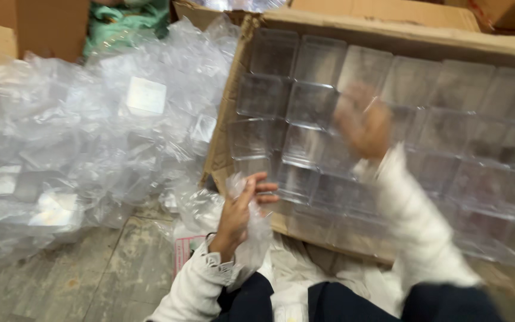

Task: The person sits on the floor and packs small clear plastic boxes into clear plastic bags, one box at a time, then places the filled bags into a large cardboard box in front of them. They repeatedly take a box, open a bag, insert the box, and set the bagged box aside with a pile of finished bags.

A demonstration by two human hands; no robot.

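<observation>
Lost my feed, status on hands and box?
Left hand gripping crumpled clear plastic wrap. Right hand blurred over clear containers in cardboard box; grip unclear. Loose wrap pile on the left.

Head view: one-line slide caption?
Left hand holds a clear plastic bag; blurred right hand over clear plastic boxes in cardboard carton.

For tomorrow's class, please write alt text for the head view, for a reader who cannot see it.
A person's left hand grips a crumpled clear plastic bag while the blurred right hand reaches over a cardboard box packed with clear plastic containers. A heap of clear bags lies to the left.
</observation>
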